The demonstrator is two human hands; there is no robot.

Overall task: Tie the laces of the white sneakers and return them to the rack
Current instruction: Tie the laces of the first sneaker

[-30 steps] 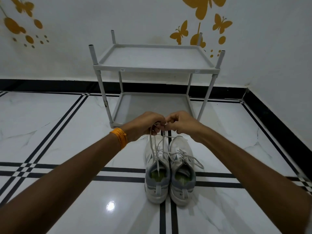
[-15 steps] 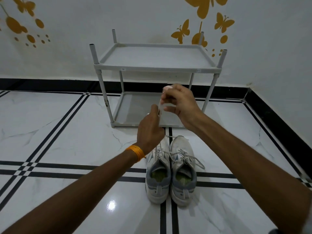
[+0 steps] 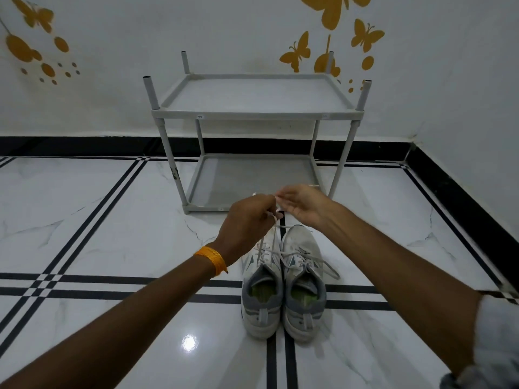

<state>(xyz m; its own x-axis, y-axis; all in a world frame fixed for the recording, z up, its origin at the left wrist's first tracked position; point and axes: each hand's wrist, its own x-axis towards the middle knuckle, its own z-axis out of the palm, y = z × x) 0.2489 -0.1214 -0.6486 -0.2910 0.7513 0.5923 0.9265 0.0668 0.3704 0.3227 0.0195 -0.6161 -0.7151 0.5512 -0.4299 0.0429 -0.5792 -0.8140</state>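
Note:
Two white sneakers stand side by side on the floor, heels toward me: the left sneaker [image 3: 261, 293] and the right sneaker [image 3: 304, 284]. My left hand [image 3: 247, 223], with an orange band at the wrist, is closed on the left sneaker's laces [image 3: 266, 240], which run taut up from the shoe. My right hand [image 3: 302, 204] pinches a lace end just beside the left hand, above the toes. The right sneaker's laces [image 3: 311, 262] lie loose over its side. The grey two-shelf rack [image 3: 255, 115] stands just beyond the shoes.
The rack sits against a white wall with yellow butterfly stickers [image 3: 297, 53]. A second wall with a black skirting [image 3: 460, 197] runs along the right. The floor is glossy white marble [image 3: 84, 220] with black stripes.
My right hand has come down from about the lower shelf's height to meet the left hand just above the shoe toes. The laces stay in both hands.

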